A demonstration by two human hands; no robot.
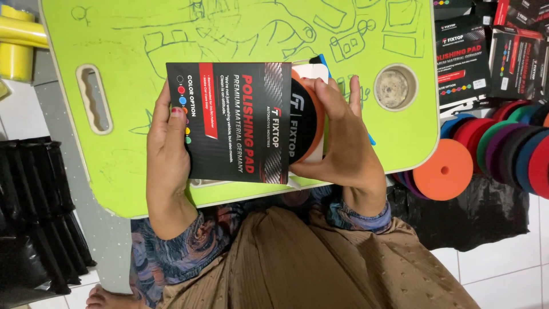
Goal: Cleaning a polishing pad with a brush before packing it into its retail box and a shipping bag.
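My left hand (167,150) grips the left edge of a black printed card sleeve (229,123) with red accents. My right hand (342,140) clasps a round orange polishing pad (311,117) with a black face, which sits partly inside the sleeve's right end. Both are held above a lime-green lap table (114,171) covered in pen scribbles. A white card backing (311,71) shows behind the pad.
The lap table has a slotted handle cutout (94,98) on the left and a round cup recess (395,87) on the right. Colourful foam pads (503,143) and an orange disc (442,169) lie at right, black packaged boxes (463,57) above them. Black bags (34,206) at left.
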